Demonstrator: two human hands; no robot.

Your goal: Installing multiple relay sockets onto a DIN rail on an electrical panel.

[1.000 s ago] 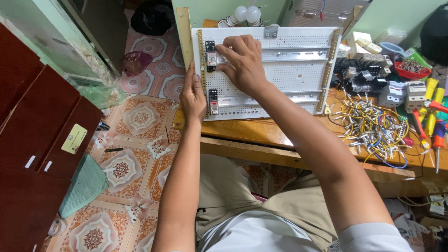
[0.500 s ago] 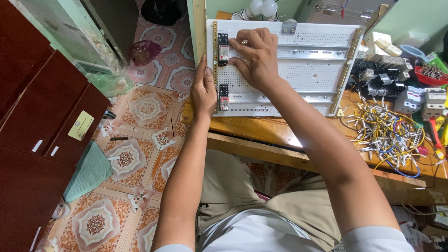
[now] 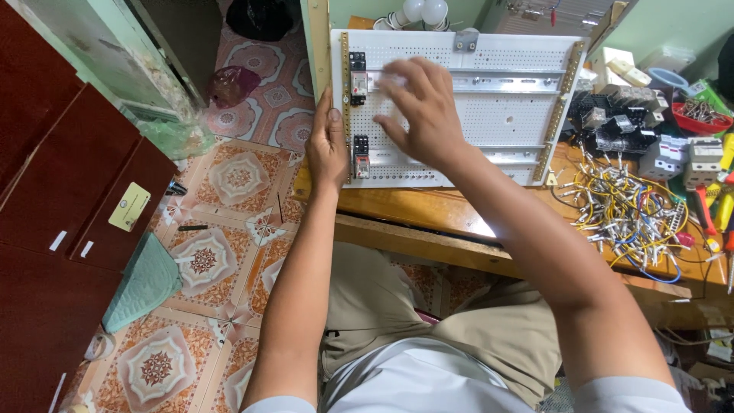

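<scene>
the left hand lies flat, fingers released, against the edge of the white perforated panel. the right hand hovers spread and empty over its metal rail, near a small boxy relay.

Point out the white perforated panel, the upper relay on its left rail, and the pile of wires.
white perforated panel (image 3: 505, 122), head view, bare middle face.
upper relay (image 3: 358, 76), head view, its body.
pile of wires (image 3: 623, 210), head view, centre of tangle.
</scene>
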